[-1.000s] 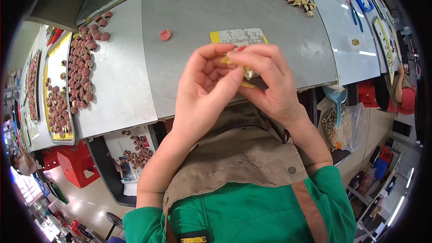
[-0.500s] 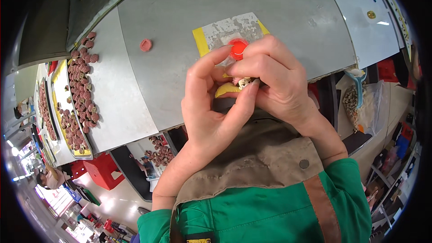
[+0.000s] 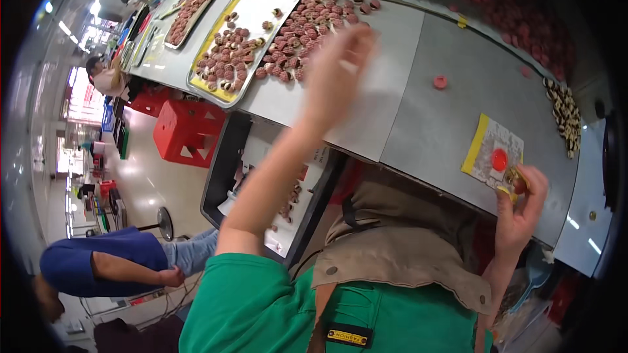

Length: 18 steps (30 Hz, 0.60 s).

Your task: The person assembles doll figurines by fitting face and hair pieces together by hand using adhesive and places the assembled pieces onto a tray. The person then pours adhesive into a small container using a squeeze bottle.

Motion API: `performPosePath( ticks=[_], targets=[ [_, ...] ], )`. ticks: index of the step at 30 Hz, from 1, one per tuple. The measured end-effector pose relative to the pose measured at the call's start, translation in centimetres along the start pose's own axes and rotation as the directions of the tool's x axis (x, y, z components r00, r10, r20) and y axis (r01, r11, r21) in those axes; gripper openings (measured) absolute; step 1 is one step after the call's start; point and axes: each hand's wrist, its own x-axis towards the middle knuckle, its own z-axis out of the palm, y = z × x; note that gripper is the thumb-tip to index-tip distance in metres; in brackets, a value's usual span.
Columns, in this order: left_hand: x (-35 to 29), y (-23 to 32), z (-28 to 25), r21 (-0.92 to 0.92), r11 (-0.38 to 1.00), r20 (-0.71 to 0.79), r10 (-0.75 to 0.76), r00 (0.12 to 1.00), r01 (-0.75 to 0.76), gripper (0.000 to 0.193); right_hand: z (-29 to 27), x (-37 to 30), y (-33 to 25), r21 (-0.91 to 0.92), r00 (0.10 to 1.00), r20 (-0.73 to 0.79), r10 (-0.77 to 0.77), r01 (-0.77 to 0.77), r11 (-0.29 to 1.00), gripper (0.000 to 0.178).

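Observation:
My left hand (image 3: 340, 72) is smeared by motion above a pile of bumpy pink pieces (image 3: 314, 23) with dark undersides; its fingers are not clear. Farther right, my right hand (image 3: 525, 196) is pinched at the near edge of a speckled white card (image 3: 495, 132) with a yellow strip. Yellow coverings show at its thumb and fingertip. Something small and brownish sits between those fingers, too small to name. Just beyond the fingertips, a small round red dish (image 3: 500, 159) with a shiny surface rests on the card.
A yellow-lined metal tray (image 3: 243, 8) holds more pink pieces at the left. One round pink piece (image 3: 440, 82) lies on the grey table (image 3: 425, 124). Cream-and-dark pieces (image 3: 566, 114) are heaped at the right. Below the table are a black bin (image 3: 219, 186) and red stool (image 3: 186, 131); a person in blue (image 3: 111, 263) is nearby.
My hands have parted. The left has swung left to the pile of pink pieces, while the right stays by the card. The whole view has turned toward the left.

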Motion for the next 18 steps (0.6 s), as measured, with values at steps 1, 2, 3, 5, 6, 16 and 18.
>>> performPosePath(
  ticks=[1,2,3,5,6,16,18],
  targets=[
    [1.9,-3.2,-2.9,-0.038,0.992,0.0,-0.118,0.993,0.118,0.022,-0.3,-0.2,-0.1,0.002,1.0,0.0,-0.009,0.009,1.0,0.036],
    [2.9,-4.9,-4.9,0.01,0.943,-0.062,-0.33,0.942,0.331,0.024,-0.9,-0.3,0.2,0.017,1.0,-0.019,0.001,0.0,1.0,0.034],
    [3.4,-8.9,-6.6,0.416,0.903,-0.177,-0.038,0.983,0.11,0.025,-1.7,-0.3,0.8,0.032,0.999,-0.039,0.008,-0.007,0.999,0.031],
    [3.2,-11.9,-8.6,0.762,0.641,-0.073,-0.055,0.996,0.091,0.027,-3.2,0.8,3.0,-0.011,0.999,-0.021,0.028,-0.028,1.0,0.029],
    [3.1,-16.0,-10.6,0.739,0.67,0.02,-0.122,0.992,0.067,0.024,-3.8,1.5,4.2,-0.036,0.999,0.011,0.037,-0.037,0.999,0.027],
    [8.1,-1.7,11.5,0.219,0.969,0.332,0.035,0.943,-0.114,0.038,-8.3,9.0,13.7,-0.183,0.986,-0.036,0.165,-0.169,0.969,0.019],
    [8.0,0.9,15.9,0.159,0.872,0.36,0.386,0.849,-0.464,0.038,-8.1,11.6,15.1,-0.335,0.997,-0.06,0.044,-0.062,0.94,0.018]
  ],
)
